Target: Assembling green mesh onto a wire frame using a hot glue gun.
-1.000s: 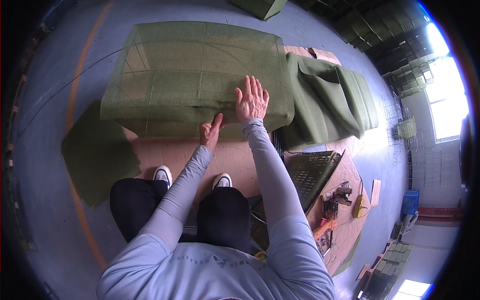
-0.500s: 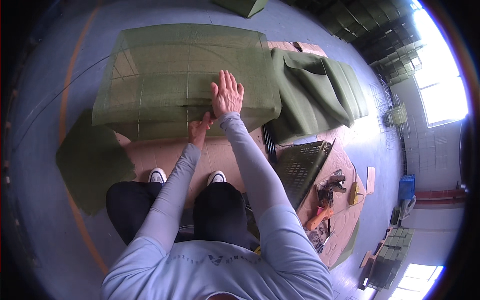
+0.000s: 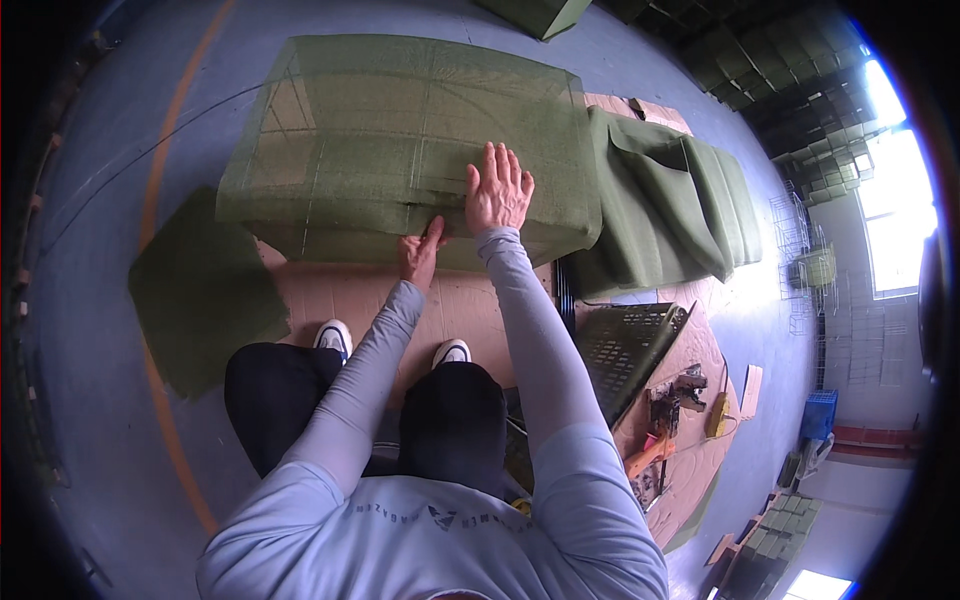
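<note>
In front of me stands a box-shaped wire frame (image 3: 316, 165) covered with thin, see-through green mesh (image 3: 510, 95). My right hand (image 3: 500, 192) lies flat on the mesh near its front edge, fingers stretched out and pointing away from me. Just left of it, my left hand (image 3: 418, 258) is closed at the front edge of the mesh, thumb pointing up. The fingers are curled, and what lies under them is partly hidden. A darker fold or overlap (image 3: 436, 197) runs across the mesh between the two hands.
Loose green mesh (image 3: 665, 200) is heaped right of the frame; a flat green piece (image 3: 205, 300) lies left. Cardboard (image 3: 340, 290) covers the floor here. Nearer right are a dark green perforated crate (image 3: 625, 345), an orange-handled tool (image 3: 650, 455) and a yellow object (image 3: 717, 415).
My hands have moved slightly apart, the left one shifting left along the mesh's edge. The right hand stays flat on the mesh. The whole view has shifted a little.
</note>
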### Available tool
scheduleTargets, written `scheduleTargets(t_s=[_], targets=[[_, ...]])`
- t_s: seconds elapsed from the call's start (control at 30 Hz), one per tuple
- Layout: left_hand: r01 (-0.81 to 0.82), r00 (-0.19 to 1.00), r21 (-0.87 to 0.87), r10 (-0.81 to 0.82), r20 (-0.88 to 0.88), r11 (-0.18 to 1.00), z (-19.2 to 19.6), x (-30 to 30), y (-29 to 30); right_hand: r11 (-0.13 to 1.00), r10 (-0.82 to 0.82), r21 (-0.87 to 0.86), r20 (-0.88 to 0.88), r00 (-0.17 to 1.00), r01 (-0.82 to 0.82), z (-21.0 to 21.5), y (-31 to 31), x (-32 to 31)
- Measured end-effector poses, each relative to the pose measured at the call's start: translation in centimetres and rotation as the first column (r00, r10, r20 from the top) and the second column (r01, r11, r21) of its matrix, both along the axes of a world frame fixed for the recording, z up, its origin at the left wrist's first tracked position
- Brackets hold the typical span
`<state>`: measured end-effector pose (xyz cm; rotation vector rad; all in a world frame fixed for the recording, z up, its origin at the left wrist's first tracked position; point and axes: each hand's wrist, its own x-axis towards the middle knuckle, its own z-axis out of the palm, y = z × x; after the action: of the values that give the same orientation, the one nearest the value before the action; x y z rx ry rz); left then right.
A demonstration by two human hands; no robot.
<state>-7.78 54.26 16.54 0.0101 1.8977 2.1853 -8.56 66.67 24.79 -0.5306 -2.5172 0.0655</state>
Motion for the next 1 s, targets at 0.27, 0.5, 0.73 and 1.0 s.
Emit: scheduleTargets(t_s=[0.27, 0.5, 0.73, 1.0], targets=[[0.019, 1.0, 0.01, -0.019, -0.009, 1.0, -0.3, -0.4, 0.3, 0.999, 0.023, -0.032, -0.006, 1.0, -0.024, -0.2, 0.3, -0.2], [0.051, 0.998, 0.183, -0.056, 0.025, 0.982, -0.1, -0.6, -0.1, 0.994, 0.101, -0.028, 0.004, 0.995, -0.101, 1.1, -2.0, -0.9], [-0.042, 0.999, 0.177, 0.041, 0.007, 0.983, 0.8, -1.3, -1.5, 0.993, 0.101, -0.072, 0.069, 0.992, -0.096, 0.4, -2.7, -1.5], [-0.024, 1.0, 0.132, 0.023, 0.009, 0.991, 0.0, -1.5, -1.9, 0.997, 0.079, -0.019, 0.05, 0.996, -0.078, 0.0, -2.5, -1.9]])
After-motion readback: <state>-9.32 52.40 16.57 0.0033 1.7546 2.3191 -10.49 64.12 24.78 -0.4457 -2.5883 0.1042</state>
